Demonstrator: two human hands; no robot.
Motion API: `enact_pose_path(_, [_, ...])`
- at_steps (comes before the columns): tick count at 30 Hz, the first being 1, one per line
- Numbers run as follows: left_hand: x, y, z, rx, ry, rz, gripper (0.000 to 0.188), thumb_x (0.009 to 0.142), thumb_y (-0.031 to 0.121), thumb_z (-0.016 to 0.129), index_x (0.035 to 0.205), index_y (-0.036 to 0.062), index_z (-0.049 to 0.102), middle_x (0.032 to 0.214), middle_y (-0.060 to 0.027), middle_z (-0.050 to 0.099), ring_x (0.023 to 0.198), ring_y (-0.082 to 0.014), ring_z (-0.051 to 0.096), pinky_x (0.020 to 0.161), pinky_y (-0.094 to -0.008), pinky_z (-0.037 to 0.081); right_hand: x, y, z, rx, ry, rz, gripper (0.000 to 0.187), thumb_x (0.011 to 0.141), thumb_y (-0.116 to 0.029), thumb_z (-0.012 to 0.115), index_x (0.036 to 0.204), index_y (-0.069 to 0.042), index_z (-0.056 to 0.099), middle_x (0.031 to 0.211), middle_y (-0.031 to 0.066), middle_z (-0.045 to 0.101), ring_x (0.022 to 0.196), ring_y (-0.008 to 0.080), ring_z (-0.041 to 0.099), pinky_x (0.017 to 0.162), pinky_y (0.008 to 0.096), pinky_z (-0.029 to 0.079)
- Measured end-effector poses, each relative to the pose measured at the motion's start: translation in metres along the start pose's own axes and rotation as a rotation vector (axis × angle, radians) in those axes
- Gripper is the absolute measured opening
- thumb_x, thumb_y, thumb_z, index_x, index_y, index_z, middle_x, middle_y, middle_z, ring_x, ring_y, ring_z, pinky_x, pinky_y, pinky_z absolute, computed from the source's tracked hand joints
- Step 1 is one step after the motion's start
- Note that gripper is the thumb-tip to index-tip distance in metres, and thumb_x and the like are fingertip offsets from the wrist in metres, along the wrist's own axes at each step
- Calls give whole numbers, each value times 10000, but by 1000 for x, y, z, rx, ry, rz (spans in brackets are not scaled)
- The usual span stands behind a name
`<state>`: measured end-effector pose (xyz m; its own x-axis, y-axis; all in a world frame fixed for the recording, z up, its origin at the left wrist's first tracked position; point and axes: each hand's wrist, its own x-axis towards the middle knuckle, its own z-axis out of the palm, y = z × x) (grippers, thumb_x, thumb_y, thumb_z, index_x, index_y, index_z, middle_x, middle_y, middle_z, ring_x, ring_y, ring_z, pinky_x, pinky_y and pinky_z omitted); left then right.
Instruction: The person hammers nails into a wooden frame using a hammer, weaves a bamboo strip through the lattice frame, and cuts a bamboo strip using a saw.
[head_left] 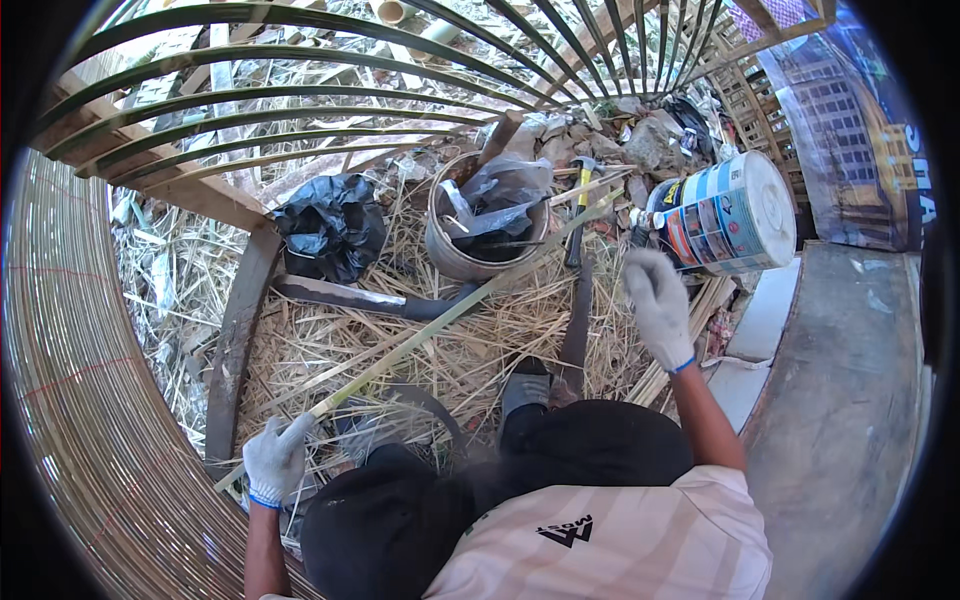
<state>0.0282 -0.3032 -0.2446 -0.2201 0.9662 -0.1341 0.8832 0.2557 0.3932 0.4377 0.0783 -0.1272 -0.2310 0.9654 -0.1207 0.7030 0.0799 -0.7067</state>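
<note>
A long pale-green bamboo strip [440, 322] slants from lower left up toward the hammer. My left hand [274, 462], in a white knitted glove, is closed around its lower end, beside my left knee. My right hand [658, 308], gloved the same way, is raised on the other side, apart from the strip. Its thumb and fingers are loosely bent and spread, with nothing visible between them. Close to it lies a paint bucket [728, 215] tipped on its side. A hammer [580, 210] with a yellow and black handle and a dark long blade [577, 335] lie left of this hand.
An open bucket [462, 255] holds plastic bags beyond my knees, beside a crumpled black bag [330, 228]. Bamboo shavings [330, 375] litter the ground. A slatted bamboo frame [300, 60] arches ahead, a bamboo-strip screen [80, 350] stands left, and a board [835, 400] lies right.
</note>
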Motion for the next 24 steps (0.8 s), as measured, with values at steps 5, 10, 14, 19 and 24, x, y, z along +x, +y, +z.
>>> enact_pose_path(5, [25,-11,-21,32,76,127,434,781,74,729,1177,250,746,874,-83,679,648,-296,656,556,-422,518,-122,178,47,-384,-518,338,244,996,-239,660,1161,-63,696,1102,175,733,1049,357,721,917,430,561])
enact_pose_path(10, [36,-25,-47,213,30,171,451,816,128,712,1229,308,736,779,-62,584,613,-276,618,531,-429,487,-168,239,81,-491,-566,342,275,989,-245,663,1193,-63,681,1158,185,723,1094,390,706,933,453,553])
enact_pose_path(14, [51,-48,-64,295,31,239,469,858,148,679,1276,358,714,753,-49,548,601,-250,612,510,-418,480,-165,213,78,-530,-430,262,285,986,-246,668,1202,-61,676,1168,190,718,1099,390,703,938,453,550])
enact_pose_path(19, [76,-88,-76,367,-75,248,553,850,118,683,1325,401,687,792,-70,573,672,-269,639,562,-437,506,-156,193,82,-568,-331,193,298,982,-248,675,1212,-59,670,1180,196,711,1104,390,699,944,454,546])
enact_pose_path(24, [89,-129,-66,341,-29,302,734,817,39,680,1428,439,613,838,-87,579,714,-291,649,623,-428,548,-153,191,86,-604,-270,156,312,978,-250,681,1222,-57,664,1192,201,705,1110,390,696,951,454,542])
